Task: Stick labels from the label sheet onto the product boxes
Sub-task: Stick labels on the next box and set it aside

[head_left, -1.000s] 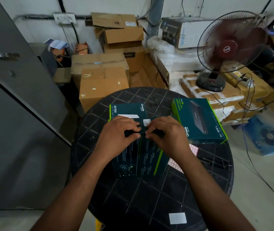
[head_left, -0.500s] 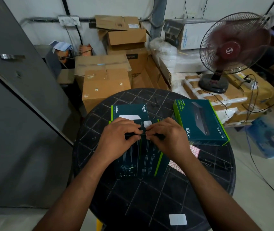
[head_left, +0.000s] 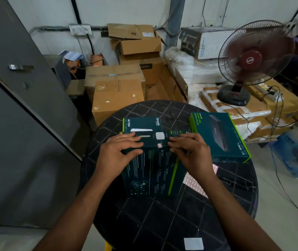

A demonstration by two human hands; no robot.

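We see a dark teal cardboard product box with a green stripe lying flat at the middle of the round black lattice-patterned plastic tabletop. A small white label with a red border sits on the box's far edge, between the two hands. Left hand: fingers lightly curled, tips resting on the box's far-left edge. Right hand: fingers curled over the far-right edge; we cannot tell whether it grips. The white label sheet with red-bordered stickers lies on the tabletop, partly under the box and the right wrist. A second teal box marked AC1350 lies just behind. A larger teal switch box lies at the right.
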